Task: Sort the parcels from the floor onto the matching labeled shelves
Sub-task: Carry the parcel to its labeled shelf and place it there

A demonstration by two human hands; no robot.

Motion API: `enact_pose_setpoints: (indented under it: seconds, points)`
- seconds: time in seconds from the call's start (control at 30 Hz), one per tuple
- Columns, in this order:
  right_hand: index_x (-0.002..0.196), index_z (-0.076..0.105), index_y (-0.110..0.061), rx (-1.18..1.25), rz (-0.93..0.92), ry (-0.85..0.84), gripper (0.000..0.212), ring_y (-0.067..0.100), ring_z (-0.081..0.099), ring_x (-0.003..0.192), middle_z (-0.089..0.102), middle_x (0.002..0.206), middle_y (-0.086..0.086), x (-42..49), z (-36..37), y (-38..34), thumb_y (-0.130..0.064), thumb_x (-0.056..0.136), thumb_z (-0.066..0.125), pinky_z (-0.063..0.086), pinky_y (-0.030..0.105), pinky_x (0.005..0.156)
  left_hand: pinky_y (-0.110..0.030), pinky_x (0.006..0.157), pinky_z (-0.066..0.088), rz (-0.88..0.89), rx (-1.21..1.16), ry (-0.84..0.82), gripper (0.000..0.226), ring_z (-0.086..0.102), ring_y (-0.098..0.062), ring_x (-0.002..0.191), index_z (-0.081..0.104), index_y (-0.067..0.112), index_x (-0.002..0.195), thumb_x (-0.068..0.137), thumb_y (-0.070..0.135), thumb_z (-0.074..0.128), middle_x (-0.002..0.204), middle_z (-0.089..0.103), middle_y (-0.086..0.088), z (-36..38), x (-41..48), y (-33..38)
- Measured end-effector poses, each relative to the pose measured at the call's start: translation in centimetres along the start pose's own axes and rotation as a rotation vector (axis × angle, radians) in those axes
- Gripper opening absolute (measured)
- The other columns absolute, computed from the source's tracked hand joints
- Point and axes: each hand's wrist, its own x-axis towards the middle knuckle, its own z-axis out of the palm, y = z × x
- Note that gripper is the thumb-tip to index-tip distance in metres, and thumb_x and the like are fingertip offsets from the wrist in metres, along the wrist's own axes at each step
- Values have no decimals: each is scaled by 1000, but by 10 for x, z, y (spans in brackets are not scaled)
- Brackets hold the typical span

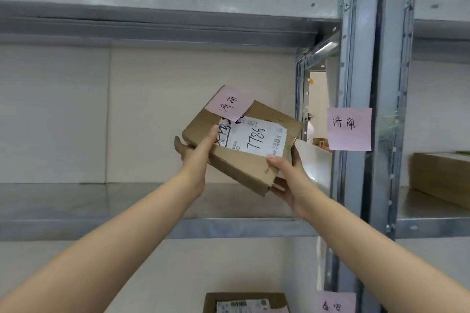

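Single head view, close, facing forward into metal shelf (pixel 142 201) bay at arm's reach.

Matt brown cardboard parcel (pixel 244 157) with a white paper label (pixel 254 138) and pink paper note (pixel 230 103); the shelf (pixel 76 201) is dull, smooth galvanised metal

You hold a cardboard parcel (pixel 241 145) in both hands, tilted, above the metal shelf (pixel 76 201).
Your left hand (pixel 195 155) grips its left edge, your right hand (pixel 287 180) its lower right corner. Pink note (pixel 229 103) on parcel reads like the pink label (pixel 349 129) on the upright (pixel 356 58). Another box (pixel 245 302) sits below.
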Motion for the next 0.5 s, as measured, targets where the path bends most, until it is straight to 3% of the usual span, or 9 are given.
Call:
enact_pose_setpoints:
  seconds: [0.07, 0.1, 0.17, 0.23, 0.3, 0.37, 0.43, 0.5]
  points:
    - [125, 47, -36, -24, 80, -15, 41, 17, 61, 89, 66, 102, -2, 1, -11, -6, -33, 86, 60, 49, 30, 75, -26, 107, 19, 56, 148, -56, 107, 36, -8, 136, 0, 31, 152, 75, 51, 70, 157, 23, 4, -18, 1, 9]
    - [125, 50, -31, -48, 133, -28, 41, 18, 61, 88, 66, 99, -1, 3, -16, -7, -38, 86, 58, 49, 30, 76, -24, 104, 20, 68, 221, -134, 100, 42, -4, 129, 4, 30, 153, 78, 52, 66, 156, 25, 4, -26, 0, 11]
    - [110, 58, -23, -98, 247, -39, 36, 21, 61, 85, 66, 90, 3, 5, -22, -10, -48, 84, 57, 49, 31, 77, -25, 99, 30, 64, 325, -321, 82, 54, 0, 112, 30, 30, 148, 76, 55, 61, 143, 46, 11, -37, -1, 10]
    - [96, 59, -22, -123, 329, 3, 37, 22, 59, 84, 63, 84, 7, 9, -25, -12, -55, 81, 55, 48, 34, 78, -25, 89, 40, 53, 381, -424, 56, 59, -8, 112, 57, 30, 127, 77, 54, 58, 123, 65, 12, -38, -2, 5]
    - [90, 57, -19, -117, 377, 58, 41, 24, 58, 84, 61, 83, 8, 15, -26, -12, -59, 80, 52, 49, 34, 76, -24, 83, 42, 18, 379, -408, 38, 60, -10, 106, 64, 28, 110, 81, 51, 57, 109, 69, 11, -35, -5, -1]
    - [91, 58, -18, -113, 390, 94, 43, 26, 58, 88, 60, 84, 9, 19, -25, -11, -59, 82, 47, 48, 34, 76, -27, 89, 44, -34, 377, -374, 41, 60, -10, 106, 63, 27, 110, 79, 54, 57, 113, 68, 6, -34, -3, -9]
    - [100, 62, -18, -94, 366, 108, 46, 26, 60, 90, 65, 84, 8, 24, -25, -7, -57, 84, 43, 47, 34, 78, -33, 102, 43, -91, 370, -376, 59, 59, -14, 114, 60, 25, 123, 75, 58, 58, 122, 66, 3, -36, 0, -17]
    - [98, 66, -21, -47, 355, 110, 43, 24, 63, 82, 71, 73, 5, 27, -24, -3, -55, 86, 42, 48, 32, 73, -35, 108, 39, -117, 346, -365, 66, 57, -14, 119, 56, 24, 130, 74, 60, 61, 126, 64, 4, -38, 2, -24]
